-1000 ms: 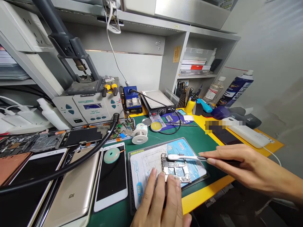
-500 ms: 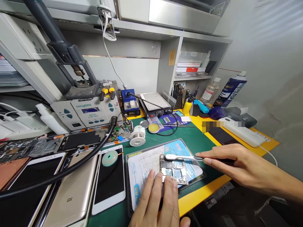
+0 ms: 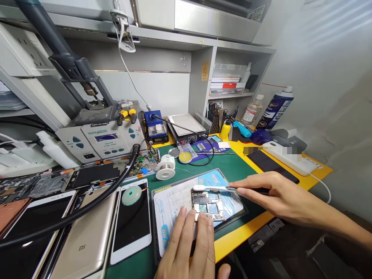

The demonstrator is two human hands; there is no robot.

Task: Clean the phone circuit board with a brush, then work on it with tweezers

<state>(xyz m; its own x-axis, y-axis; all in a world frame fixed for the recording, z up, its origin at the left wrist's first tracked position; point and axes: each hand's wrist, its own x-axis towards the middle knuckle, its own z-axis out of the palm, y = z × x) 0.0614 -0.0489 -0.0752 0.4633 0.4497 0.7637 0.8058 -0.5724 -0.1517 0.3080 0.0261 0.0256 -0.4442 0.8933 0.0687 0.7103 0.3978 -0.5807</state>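
Two bare hands are seen at work on a phone logic board [image 3: 207,205] in the single head view, and the board is laid flat on a printed repair mat [image 3: 155,232], a bit right of the mat's middle. The left hand [image 3: 186,248] is kept spread, with its fingertips [image 3: 202,219] pressed onto the board's near edge, pinning it down. The right hand [image 3: 279,197] comes in from the right, with a slim white-tipped tool [image 3: 212,188] pinched between thumb and fingers, its tip held at the board's far left corner; actual contact can't really be told from here. The repair mat sits on a green bench mat [image 3: 232,162], and a spool of solder wire [image 3: 165,172] and a tin of yellow flux [image 3: 185,157] are placed just beyond it. Off to the left, a gold Mi phone [image 3: 83,236] and a white phone [image 3: 130,228] are laid side by side, with a black hot-air hose [image 3: 87,201] draped across the gold one. Further back, a hot-air rework station [image 3: 100,141], a blue soldering station [image 3: 154,126] and a preheater plate [image 3: 186,126] are set against the shelf.
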